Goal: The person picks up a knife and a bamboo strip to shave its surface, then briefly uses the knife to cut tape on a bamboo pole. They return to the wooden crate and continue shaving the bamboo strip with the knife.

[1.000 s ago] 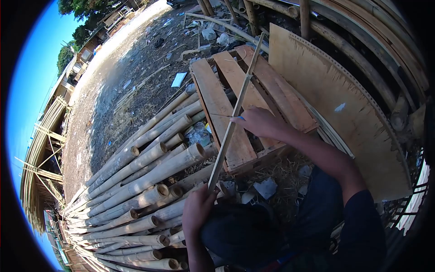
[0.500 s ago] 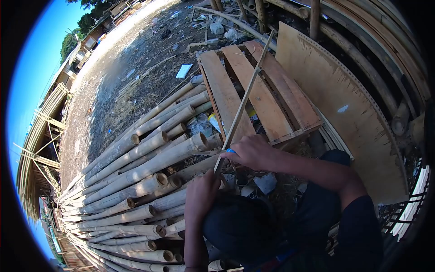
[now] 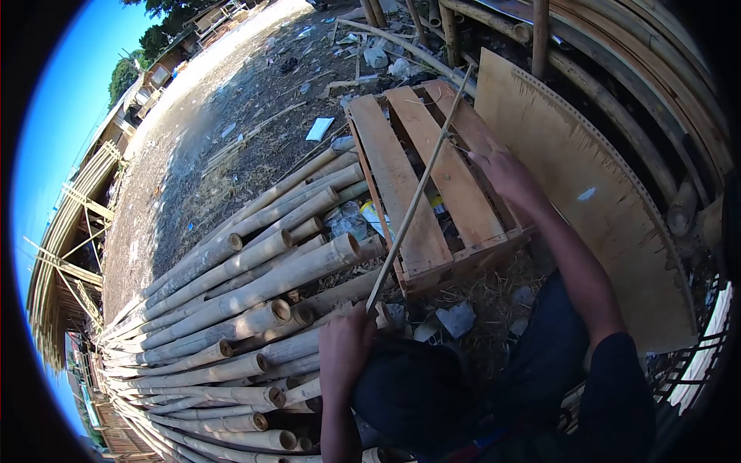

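Observation:
A long thin bamboo strip (image 3: 417, 197) runs diagonally across the view. My left hand (image 3: 346, 337) is closed around its lower end, above the ends of the bamboo poles (image 3: 301, 282). My right hand (image 3: 503, 174) is closed on a knife (image 3: 458, 147), whose handle is mostly hidden in the fingers. The blade lies right at the strip's upper part, by a node. Beneath the strip is a slatted wooden crate (image 3: 407, 202), and its far end reaches past the crate's edge.
A plywood sheet (image 3: 575, 193) leans to the right of the crate, in front of stacked bamboo (image 3: 606, 108). Litter and a white packet (image 3: 319, 129) lie on the dirt ground. A dark cap (image 3: 409, 382) and bent knee (image 3: 552, 332) fill the lower middle.
My right hand has moved with the knife from near my left hand up along the strip to its far part. My left hand keeps its hold on the lower end.

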A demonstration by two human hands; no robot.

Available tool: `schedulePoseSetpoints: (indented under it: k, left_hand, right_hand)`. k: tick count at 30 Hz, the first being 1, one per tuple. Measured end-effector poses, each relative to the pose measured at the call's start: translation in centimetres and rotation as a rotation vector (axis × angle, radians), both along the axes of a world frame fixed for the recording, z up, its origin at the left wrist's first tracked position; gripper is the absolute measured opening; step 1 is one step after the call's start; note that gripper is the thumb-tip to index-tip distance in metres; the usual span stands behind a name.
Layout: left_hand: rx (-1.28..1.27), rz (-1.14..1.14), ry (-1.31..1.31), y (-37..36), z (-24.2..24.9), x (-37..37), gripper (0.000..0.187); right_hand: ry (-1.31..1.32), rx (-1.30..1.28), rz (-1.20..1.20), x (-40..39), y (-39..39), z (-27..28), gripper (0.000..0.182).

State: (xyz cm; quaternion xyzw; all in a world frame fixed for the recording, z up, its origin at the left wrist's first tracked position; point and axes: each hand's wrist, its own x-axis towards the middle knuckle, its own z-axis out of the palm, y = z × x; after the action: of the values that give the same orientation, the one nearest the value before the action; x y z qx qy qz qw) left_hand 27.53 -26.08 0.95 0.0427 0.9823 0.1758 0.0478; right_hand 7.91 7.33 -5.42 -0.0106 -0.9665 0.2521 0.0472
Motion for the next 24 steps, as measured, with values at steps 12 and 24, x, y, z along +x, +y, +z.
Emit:
schedulePoseSetpoints:
  k: [12,24]
  left_hand:
    - [-0.227,-0.135,0.103,1.2,0.1,-0.6,0.011]
    - [-0.295,-0.187,0.093,1.3,-0.3,-1.1,0.008]
  right_hand:
    - [-0.050,-0.132,0.602,13.0,-13.6,3.0,0.064]
    - [-0.009,-0.117,0.570,13.2,-13.4,1.9,0.062]
